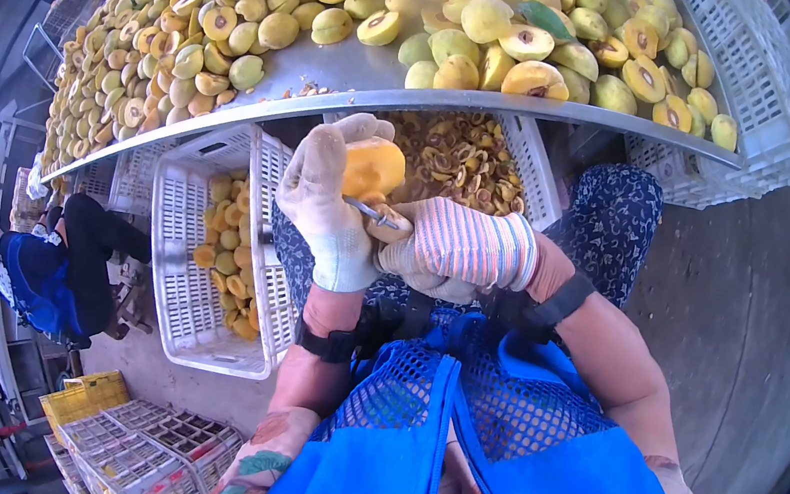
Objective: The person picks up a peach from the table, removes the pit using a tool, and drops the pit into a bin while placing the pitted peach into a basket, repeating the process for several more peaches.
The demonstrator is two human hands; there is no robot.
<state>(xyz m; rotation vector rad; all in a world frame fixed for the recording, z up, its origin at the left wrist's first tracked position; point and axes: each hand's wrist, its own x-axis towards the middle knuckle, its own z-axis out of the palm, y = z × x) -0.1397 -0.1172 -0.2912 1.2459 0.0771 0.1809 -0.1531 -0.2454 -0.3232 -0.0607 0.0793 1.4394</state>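
Observation:
A halved yellow peach [374,165], its orange cut face turned up, is gripped between the thumb and fingers of my left hand [318,191], which wears a pale work glove. My right hand [464,247], in a striped knit glove, is closed around a small metal pitting knife [372,211]. The blade points left and lies right at the lower edge of the peach. Most of the knife's handle is hidden inside my fingers. Both hands are over my lap, just below the metal table edge [405,101].
Halved peaches [184,25] are heaped across the table. Below it, a white crate [165,265] holds cut peach halves, and another container holds pits and scraps [468,161]. Stacked white crates [740,93] stand right. Another person [48,269] sits at left, near more crates [139,449].

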